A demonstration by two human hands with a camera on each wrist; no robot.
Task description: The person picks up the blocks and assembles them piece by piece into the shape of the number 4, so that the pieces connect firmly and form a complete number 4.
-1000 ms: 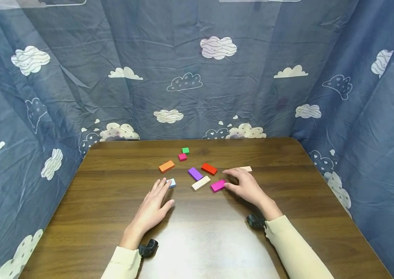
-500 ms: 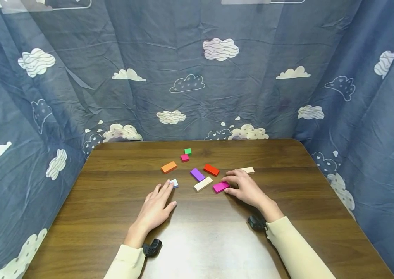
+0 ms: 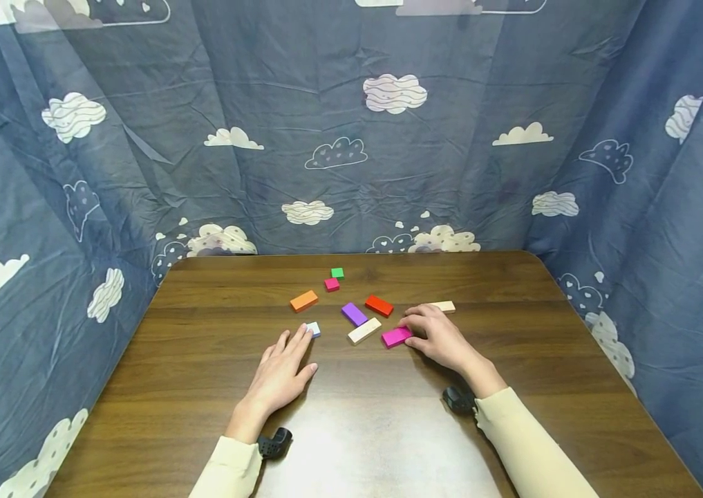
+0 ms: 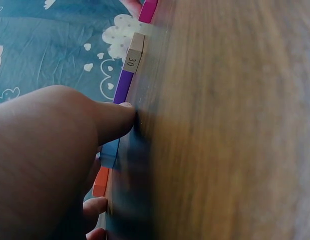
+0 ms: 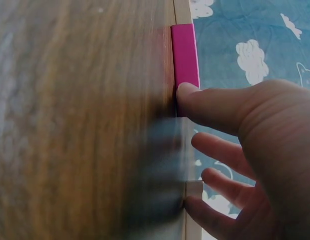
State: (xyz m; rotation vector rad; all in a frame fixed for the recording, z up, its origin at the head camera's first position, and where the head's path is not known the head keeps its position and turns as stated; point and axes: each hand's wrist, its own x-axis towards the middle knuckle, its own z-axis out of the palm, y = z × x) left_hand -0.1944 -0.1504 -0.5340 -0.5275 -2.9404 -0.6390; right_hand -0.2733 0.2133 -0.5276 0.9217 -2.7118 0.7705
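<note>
My right hand (image 3: 441, 339) pinches the right end of a magenta wooden block (image 3: 393, 337) between thumb and index finger; the block lies on the table. In the right wrist view the thumb presses the face of the magenta block (image 5: 186, 55), while the index finger is hidden. My left hand (image 3: 279, 377) lies with straight fingers, its fingertips at a light blue block (image 3: 314, 330) and partly covering it. Left of the magenta block are a pale wooden block (image 3: 364, 331), marked 30 in the left wrist view, and a purple block (image 3: 354, 315).
Beyond the hands lie a red block (image 3: 379, 306), an orange block (image 3: 304, 301), a small crimson block (image 3: 332, 284) and a green one (image 3: 337, 273). Another pale block (image 3: 446, 306) sits behind the right hand. A cloud-patterned curtain (image 3: 326, 104) surrounds the brown table (image 3: 214, 332).
My right index finger has come in to the far side of the magenta block, opposite the thumb. The left hand stays at the light blue block. The head view has shifted slightly.
</note>
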